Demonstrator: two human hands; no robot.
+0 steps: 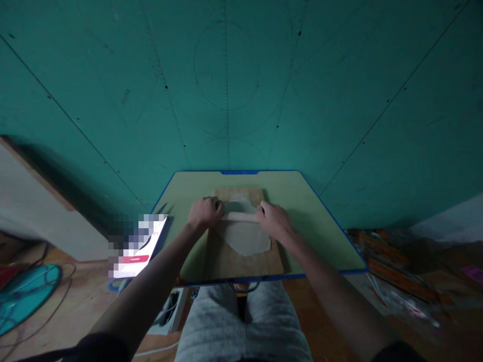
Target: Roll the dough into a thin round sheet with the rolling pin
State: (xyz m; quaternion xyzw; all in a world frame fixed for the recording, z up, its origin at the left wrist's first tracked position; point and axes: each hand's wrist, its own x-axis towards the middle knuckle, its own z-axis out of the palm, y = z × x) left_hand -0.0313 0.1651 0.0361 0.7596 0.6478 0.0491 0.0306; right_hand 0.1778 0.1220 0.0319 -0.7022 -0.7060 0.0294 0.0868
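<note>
A flattened grey slab of clay or dough (pixel 245 236) lies on a wooden board (pixel 226 261). A pale rolling pin (pixel 240 216) rests across the slab's far part. My left hand (pixel 206 211) is closed round the pin's left end. My right hand (pixel 274 219) is closed round its right end. Both forearms reach in from below. The board sits on a pale green table top with a blue rim (pixel 328 236).
A large teal wall (pixel 241 85) rises right behind the table. A white tablet-like object (pixel 141 251) lies at the table's left corner. A teal round thing (pixel 26 296) and cables lie on the floor at left, cluttered items (pixel 396 261) at right. My knees (pixel 245 317) are under the front edge.
</note>
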